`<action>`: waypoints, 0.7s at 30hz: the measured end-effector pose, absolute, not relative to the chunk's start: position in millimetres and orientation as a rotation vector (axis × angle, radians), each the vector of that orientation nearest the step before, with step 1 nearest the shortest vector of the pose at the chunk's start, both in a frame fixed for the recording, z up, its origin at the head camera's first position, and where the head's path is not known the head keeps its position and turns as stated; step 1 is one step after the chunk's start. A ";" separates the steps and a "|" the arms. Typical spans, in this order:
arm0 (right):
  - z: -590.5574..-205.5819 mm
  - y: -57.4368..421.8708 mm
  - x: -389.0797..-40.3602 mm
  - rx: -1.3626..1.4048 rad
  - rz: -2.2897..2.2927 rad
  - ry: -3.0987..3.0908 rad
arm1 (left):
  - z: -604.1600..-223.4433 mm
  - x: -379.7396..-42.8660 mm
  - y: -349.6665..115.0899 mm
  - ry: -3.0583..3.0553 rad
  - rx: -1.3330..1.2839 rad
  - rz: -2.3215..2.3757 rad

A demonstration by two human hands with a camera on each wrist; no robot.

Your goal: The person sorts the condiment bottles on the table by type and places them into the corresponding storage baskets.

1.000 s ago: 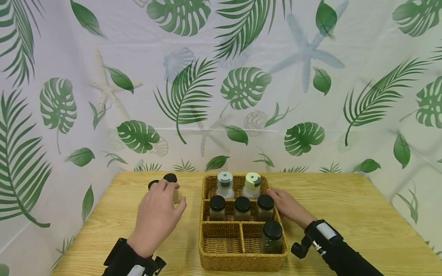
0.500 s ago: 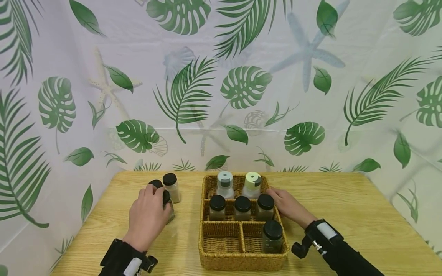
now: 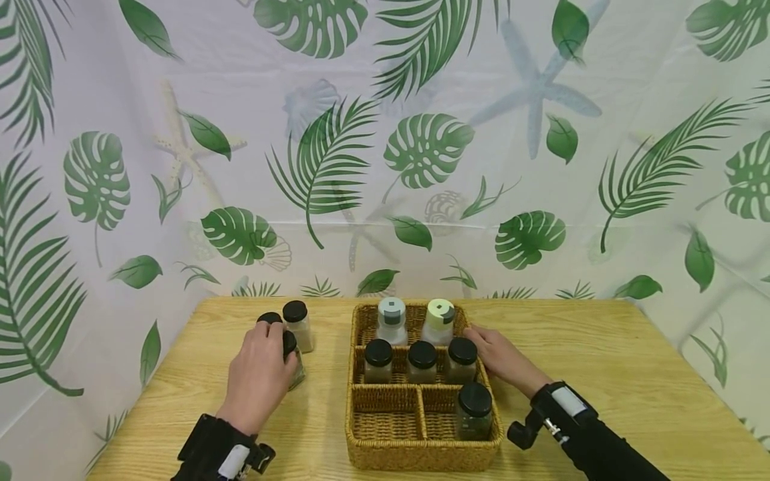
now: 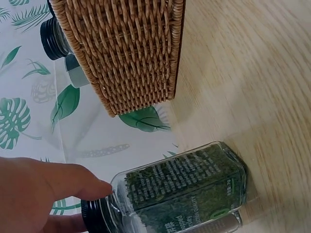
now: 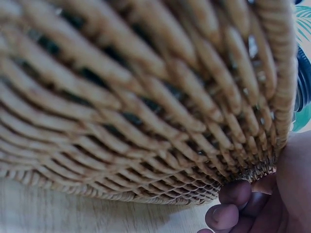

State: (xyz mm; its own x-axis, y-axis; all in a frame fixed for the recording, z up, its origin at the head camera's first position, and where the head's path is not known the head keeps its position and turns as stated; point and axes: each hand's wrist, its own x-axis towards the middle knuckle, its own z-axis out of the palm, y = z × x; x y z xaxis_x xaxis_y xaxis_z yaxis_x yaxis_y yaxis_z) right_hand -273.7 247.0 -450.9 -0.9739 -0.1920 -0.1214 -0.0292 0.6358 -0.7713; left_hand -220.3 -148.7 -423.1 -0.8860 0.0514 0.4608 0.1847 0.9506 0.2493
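My left hand (image 3: 259,374) pinches the black-lidded neck of a clear glass spice jar (image 4: 184,184) full of green dried herbs. The jar stands on the table left of the wicker basket (image 3: 421,457), partly covered by my fingers in the head view. Two more black-lidded jars are just behind it: one with pale contents (image 3: 301,334), and another whose lid (image 3: 269,318) peeks out above my knuckles. At the basket's right side, toward the back, my right hand (image 3: 505,361) grips the wall near the rim, its fingers curled against the weave in the right wrist view.
Inside the divided basket, two white shakers (image 3: 392,324) fill the back section and several black-lidded jars (image 3: 423,364) the middle row. One larger jar (image 3: 474,414) sits front right; the front-left compartment shows bare wicker. A leaf-print cloth (image 3: 385,167) hangs behind the wooden table (image 3: 601,374).
My left hand came down and left from beside the jars with fingers spread, and now holds the herb jar's lid. My right hand and the basket have stayed in place.
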 end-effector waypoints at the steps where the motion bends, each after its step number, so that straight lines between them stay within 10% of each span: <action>1: -451.0 247.2 -273.6 -0.186 -1.249 2.665 | -423.2 -220.6 -148.7 -2.640 -0.174 -0.408; 21: -453.6 248.0 -274.6 -0.179 -1.276 2.661 | -407.4 -213.1 -144.7 -2.672 -0.143 -0.586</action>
State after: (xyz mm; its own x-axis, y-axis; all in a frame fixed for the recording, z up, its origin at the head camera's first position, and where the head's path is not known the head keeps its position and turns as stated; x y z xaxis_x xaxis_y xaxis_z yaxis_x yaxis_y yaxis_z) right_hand -274.6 248.0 -453.6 -0.9757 -0.1876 -0.1136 -0.0289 0.6234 -0.7814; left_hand -213.1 -144.7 -407.4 -0.9148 0.0136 0.4036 0.1814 0.9068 0.3806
